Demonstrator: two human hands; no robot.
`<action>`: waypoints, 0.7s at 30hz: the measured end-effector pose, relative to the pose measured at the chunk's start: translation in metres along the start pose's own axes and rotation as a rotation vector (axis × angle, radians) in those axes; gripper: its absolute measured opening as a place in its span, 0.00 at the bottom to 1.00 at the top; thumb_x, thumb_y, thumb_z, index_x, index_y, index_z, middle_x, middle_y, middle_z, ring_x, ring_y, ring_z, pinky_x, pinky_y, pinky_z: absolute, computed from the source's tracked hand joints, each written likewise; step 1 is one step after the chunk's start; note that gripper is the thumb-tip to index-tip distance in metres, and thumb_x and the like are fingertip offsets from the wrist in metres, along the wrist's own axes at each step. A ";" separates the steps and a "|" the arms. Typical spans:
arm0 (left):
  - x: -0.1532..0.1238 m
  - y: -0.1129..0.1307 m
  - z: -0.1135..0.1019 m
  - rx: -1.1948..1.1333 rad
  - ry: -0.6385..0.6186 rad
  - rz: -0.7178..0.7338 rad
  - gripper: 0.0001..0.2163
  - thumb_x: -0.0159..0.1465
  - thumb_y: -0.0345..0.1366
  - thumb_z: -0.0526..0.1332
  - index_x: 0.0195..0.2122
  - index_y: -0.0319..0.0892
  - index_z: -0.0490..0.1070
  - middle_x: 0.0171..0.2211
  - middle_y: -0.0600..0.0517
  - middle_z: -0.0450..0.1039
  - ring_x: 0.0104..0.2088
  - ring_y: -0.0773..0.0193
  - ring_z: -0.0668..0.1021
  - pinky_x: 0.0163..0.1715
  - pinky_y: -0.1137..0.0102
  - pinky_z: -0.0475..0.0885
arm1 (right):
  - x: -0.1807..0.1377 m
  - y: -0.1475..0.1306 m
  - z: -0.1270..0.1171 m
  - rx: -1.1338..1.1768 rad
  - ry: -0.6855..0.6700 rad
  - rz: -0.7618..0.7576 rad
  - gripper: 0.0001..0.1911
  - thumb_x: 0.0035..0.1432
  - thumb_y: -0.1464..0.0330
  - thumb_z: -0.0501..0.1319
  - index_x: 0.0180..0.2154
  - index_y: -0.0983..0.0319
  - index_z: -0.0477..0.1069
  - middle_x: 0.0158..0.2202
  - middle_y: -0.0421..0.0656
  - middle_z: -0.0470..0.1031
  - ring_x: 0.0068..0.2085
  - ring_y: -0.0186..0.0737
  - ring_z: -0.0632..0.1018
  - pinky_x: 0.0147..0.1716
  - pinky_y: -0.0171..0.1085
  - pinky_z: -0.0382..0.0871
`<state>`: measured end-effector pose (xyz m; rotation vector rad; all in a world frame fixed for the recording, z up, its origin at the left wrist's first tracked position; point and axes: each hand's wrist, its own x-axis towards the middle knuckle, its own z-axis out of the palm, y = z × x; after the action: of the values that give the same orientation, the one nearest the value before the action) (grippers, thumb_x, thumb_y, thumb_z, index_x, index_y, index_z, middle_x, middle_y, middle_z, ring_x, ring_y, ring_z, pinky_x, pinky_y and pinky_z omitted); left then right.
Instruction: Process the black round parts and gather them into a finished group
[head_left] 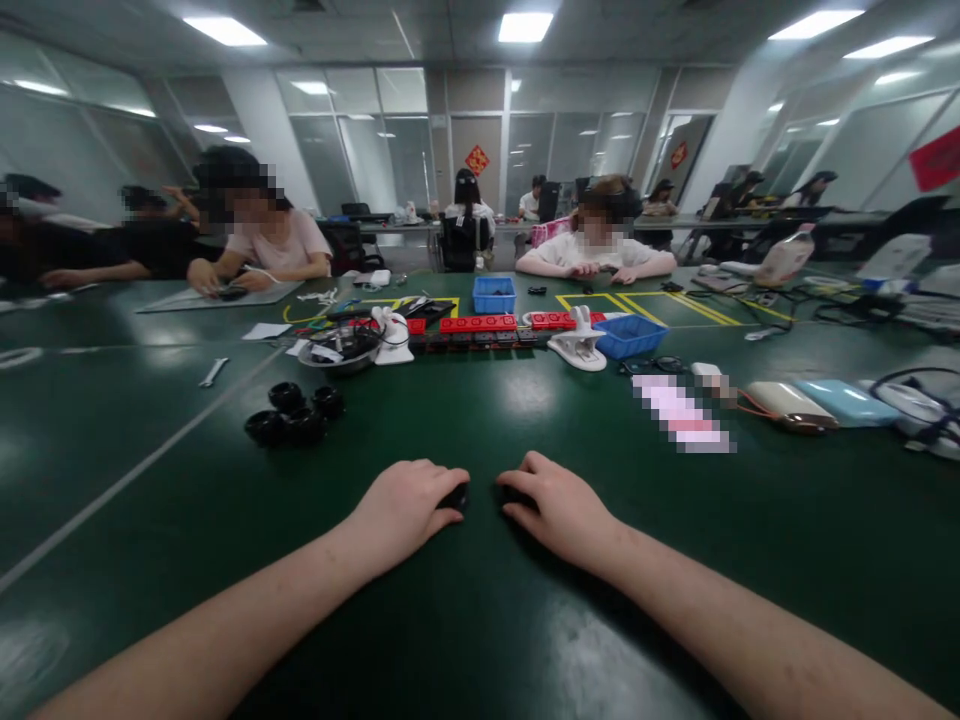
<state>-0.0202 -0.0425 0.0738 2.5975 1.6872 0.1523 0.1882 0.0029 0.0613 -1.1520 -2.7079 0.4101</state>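
Observation:
My left hand (pixel 412 503) rests low over the green table (pixel 480 610), fingers and thumb closed around a small black piece (pixel 455 497). Opposite it, a short gap away, my right hand (pixel 556 502) grips another small black piece (pixel 516 495). Fingers cover most of both pieces, so I cannot make out their exact kind. Beyond my left hand stands a cluster of several glossy black round cup-like parts (pixel 306 424), close together on the tabletop.
Farther back are red power strips (pixel 478 323), white clamp-like stands (pixel 579 345), a metal bowl of black parts (pixel 341 350) and blue bins (pixel 631 337). A wrench (pixel 215 372) lies at left. A blurred pink item (pixel 679 410) and pouches (pixel 844 400) lie at right. Other people sit across the table.

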 end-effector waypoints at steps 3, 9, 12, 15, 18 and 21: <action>-0.002 -0.001 -0.002 0.150 0.048 -0.099 0.14 0.60 0.39 0.62 0.46 0.41 0.69 0.42 0.46 0.71 0.44 0.53 0.71 0.40 0.63 0.68 | 0.000 0.000 0.002 0.000 0.004 -0.001 0.15 0.56 0.68 0.58 0.46 0.59 0.69 0.39 0.46 0.66 0.38 0.40 0.73 0.39 0.37 0.67; -0.021 -0.017 -0.008 0.358 0.048 -0.275 0.16 0.61 0.41 0.60 0.46 0.36 0.70 0.38 0.41 0.71 0.40 0.49 0.72 0.37 0.60 0.67 | -0.001 -0.001 0.003 -0.005 0.010 0.002 0.15 0.56 0.67 0.58 0.47 0.59 0.69 0.40 0.46 0.66 0.38 0.41 0.73 0.39 0.39 0.68; -0.046 -0.036 -0.012 0.401 0.038 -0.342 0.16 0.61 0.41 0.59 0.46 0.35 0.70 0.38 0.41 0.72 0.39 0.49 0.73 0.36 0.61 0.68 | -0.003 -0.001 0.001 -0.008 0.010 0.009 0.15 0.56 0.67 0.58 0.46 0.59 0.70 0.40 0.46 0.67 0.39 0.42 0.73 0.39 0.39 0.68; -0.077 -0.067 -0.015 0.437 0.052 -0.438 0.16 0.61 0.43 0.58 0.44 0.38 0.72 0.41 0.41 0.72 0.41 0.48 0.73 0.36 0.61 0.68 | -0.004 -0.002 0.001 -0.004 0.013 0.010 0.14 0.56 0.67 0.58 0.46 0.58 0.70 0.39 0.46 0.67 0.39 0.42 0.73 0.38 0.39 0.68; -0.103 -0.099 -0.015 0.463 0.079 -0.542 0.18 0.62 0.44 0.55 0.46 0.36 0.70 0.41 0.39 0.72 0.41 0.47 0.73 0.35 0.61 0.69 | -0.004 -0.002 0.001 0.007 0.022 0.007 0.15 0.56 0.67 0.58 0.46 0.59 0.70 0.40 0.46 0.67 0.39 0.42 0.73 0.39 0.39 0.68; -0.117 -0.116 -0.012 0.474 0.105 -0.597 0.20 0.63 0.45 0.52 0.47 0.34 0.69 0.40 0.38 0.72 0.41 0.47 0.74 0.33 0.62 0.69 | -0.003 -0.002 0.002 0.022 0.033 0.005 0.16 0.56 0.67 0.58 0.47 0.60 0.68 0.40 0.46 0.67 0.40 0.42 0.73 0.41 0.39 0.67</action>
<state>-0.1740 -0.1028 0.0681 2.2230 2.7257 -0.1560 0.1878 -0.0009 0.0595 -1.1495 -2.6662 0.4164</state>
